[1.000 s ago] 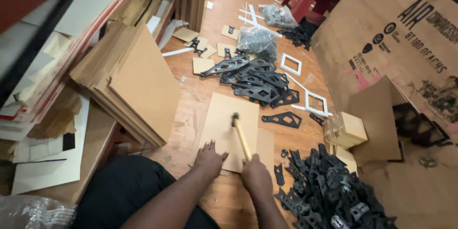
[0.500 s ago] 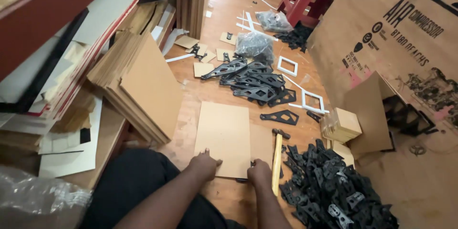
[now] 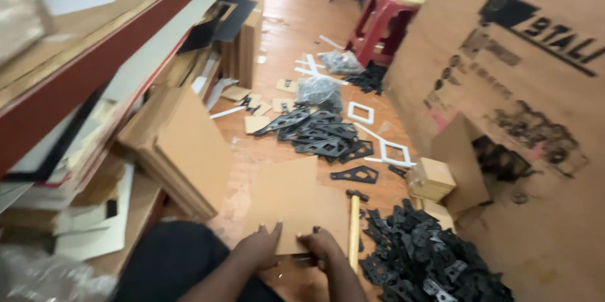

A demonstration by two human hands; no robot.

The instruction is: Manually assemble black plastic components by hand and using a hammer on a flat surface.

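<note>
Eight items, largest first:

1. Big brown corrugated cardboard carton (image 3: 504, 88), w/ dark print, fills right side; cut-out opening low in its wall.
2. Long wooden shelf w/ red front edge (image 3: 94, 69), left side, upper left to lower left; sheets & boards stacked beneath.
3. Leaning stack of brown fibreboard panels (image 3: 183, 151), left of centre, tilted against shelf base.
4. Heap of black angular plastic brackets (image 3: 428, 258), lower right on floor; 2nd, flatter spread of black brackets (image 3: 321, 135) at centre, well apart.
5. Flat square brown board sheet (image 3: 287, 198) on wooden floor, centre-bottom, just left of hammer, near edge under both hands.
6. Red plastic stool (image 3: 384, 25), top centre, beside carton.
7. Left hand (image 3: 259, 246): fingers spread, pressed flat on sheet's near edge. Right hand (image 3: 322, 246): on same edge, fingers curled over it; pinch or plain press, cannot tell.
8. Wooden-handled hammer (image 3: 354, 226), lying on floor betw. sheet & bracket heap, head pointing away, just right of right hand, not held.
</note>
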